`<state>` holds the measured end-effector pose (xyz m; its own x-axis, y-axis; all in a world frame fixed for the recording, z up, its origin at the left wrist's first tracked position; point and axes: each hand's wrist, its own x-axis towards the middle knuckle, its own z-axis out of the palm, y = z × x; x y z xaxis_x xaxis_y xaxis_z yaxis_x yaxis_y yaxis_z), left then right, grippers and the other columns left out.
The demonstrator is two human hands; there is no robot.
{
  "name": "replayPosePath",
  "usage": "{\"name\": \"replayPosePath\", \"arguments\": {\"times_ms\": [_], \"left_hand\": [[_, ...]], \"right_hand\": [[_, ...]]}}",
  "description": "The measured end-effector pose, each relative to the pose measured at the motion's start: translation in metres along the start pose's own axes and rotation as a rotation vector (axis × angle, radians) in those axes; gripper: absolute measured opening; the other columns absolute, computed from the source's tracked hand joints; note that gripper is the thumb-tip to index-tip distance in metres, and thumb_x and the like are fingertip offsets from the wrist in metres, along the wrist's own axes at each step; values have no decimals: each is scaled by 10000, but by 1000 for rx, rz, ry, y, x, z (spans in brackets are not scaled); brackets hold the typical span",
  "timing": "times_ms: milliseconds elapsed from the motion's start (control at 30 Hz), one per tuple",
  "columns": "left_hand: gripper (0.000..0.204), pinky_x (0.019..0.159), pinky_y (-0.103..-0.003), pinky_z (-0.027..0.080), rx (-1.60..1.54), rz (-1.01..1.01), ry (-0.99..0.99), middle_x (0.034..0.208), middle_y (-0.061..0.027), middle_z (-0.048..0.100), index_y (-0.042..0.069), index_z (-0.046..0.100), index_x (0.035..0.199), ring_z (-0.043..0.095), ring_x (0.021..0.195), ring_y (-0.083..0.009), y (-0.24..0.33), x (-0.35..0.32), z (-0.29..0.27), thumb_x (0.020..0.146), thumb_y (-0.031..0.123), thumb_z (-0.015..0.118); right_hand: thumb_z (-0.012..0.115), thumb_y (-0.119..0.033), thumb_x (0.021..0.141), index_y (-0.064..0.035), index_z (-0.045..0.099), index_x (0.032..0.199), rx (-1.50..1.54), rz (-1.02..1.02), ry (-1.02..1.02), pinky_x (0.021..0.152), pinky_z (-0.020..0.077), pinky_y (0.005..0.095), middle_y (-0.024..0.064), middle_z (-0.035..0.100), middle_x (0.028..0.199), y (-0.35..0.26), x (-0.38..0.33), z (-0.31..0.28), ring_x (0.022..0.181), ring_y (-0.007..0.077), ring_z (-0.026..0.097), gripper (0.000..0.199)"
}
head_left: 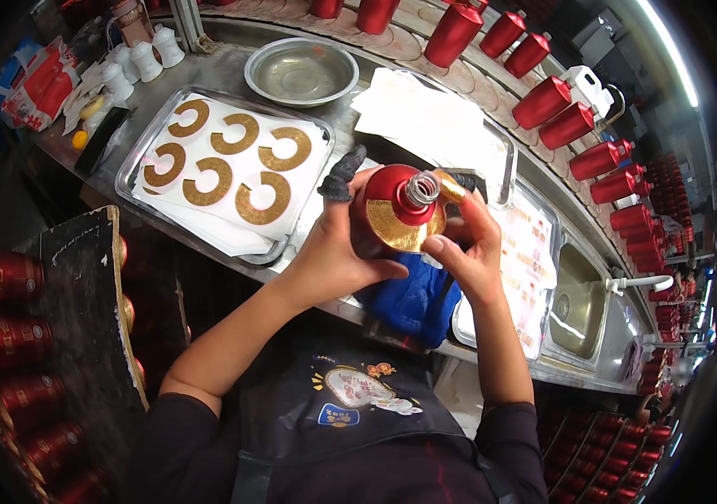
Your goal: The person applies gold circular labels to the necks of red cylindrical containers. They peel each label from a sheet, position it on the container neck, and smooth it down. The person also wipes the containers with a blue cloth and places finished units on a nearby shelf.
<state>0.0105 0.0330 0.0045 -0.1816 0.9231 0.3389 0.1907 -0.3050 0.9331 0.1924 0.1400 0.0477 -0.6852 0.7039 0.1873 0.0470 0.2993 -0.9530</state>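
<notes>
Pointing its silver threaded neck up toward the camera, the red bottle [396, 210] is held above the near edge of the table [232, 67], its long axis running almost straight along the line of sight, so most of its body is hidden behind its own shoulder. The left hand [333, 252] has its fingers clenched around the bottle's left side, with a dark cover on one raised fingertip. The right hand [467, 244] has its fingers pinching a gold collar label [404, 228] against the bottle's shoulder. A blue cloth [413, 302] lies beneath, partly hidden by the hands. More gold C-shaped labels [224, 164] lie on a metal tray [136, 164] toward the table's left end.
</notes>
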Motion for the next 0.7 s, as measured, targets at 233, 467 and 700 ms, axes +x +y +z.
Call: {"name": "replayPosePath", "arguments": {"times_ms": [233,467,700], "left_hand": [[987,1035,-403,451,44,52,-24,1308,-151,552,64,267,1414,573,1209,-295,-8,13,-5,677,169,915],[1004,1042,-395,479,-209,-401,-23,1296,-195,536,-47,227,1334,563,1215,-252,22,45,-19,688,257,934],[686,764,-372,620,-666,-709,-123,1070,-152,683,-41,545,1239,711,899,-215,26,93,-32,806,425,801]], "right_hand": [[803,-196,853,-32,613,1355,136,150,-87,778,511,215,36,607,1170,-8,20,-9,939,95,638,561],[684,-261,909,-45,682,1155,208,358,-3,557,382,168,-6,646,905,-26,45,-10,615,19,483,327],[761,-386,821,-75,646,929,356,705,36,473,391,234,-11,574,751,-14,101,-29,514,52,448,349]]}}
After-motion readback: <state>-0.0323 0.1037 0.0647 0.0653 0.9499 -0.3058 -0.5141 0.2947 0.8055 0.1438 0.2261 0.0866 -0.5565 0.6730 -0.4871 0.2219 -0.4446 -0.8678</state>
